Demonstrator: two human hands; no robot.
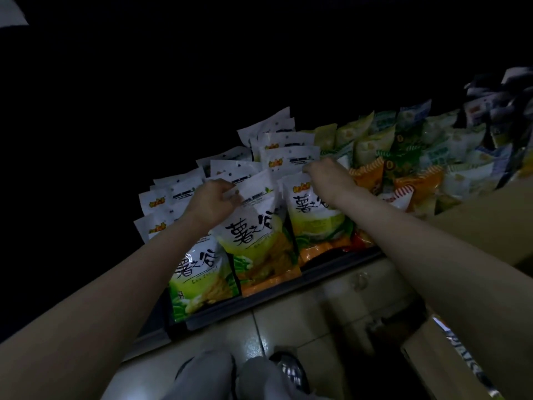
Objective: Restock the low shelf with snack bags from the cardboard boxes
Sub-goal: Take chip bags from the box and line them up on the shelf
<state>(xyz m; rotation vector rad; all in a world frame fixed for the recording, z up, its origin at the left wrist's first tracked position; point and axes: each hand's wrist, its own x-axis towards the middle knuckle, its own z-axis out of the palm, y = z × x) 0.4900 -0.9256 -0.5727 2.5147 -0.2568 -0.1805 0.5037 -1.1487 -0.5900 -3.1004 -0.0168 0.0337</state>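
White-and-green snack bags stand in rows on the low shelf. My left hand pinches the top edge of the middle front bag, which tilts toward me. My right hand grips the top of the neighbouring white-and-green bag on its right. Another bag of this kind leans at the front left. More white bags fill the rows behind.
Yellow, green and orange snack bags crowd the shelf to the right. A cardboard box sits at right, a second box at lower right on the tiled floor. My knees and a shoe are below. The left is dark.
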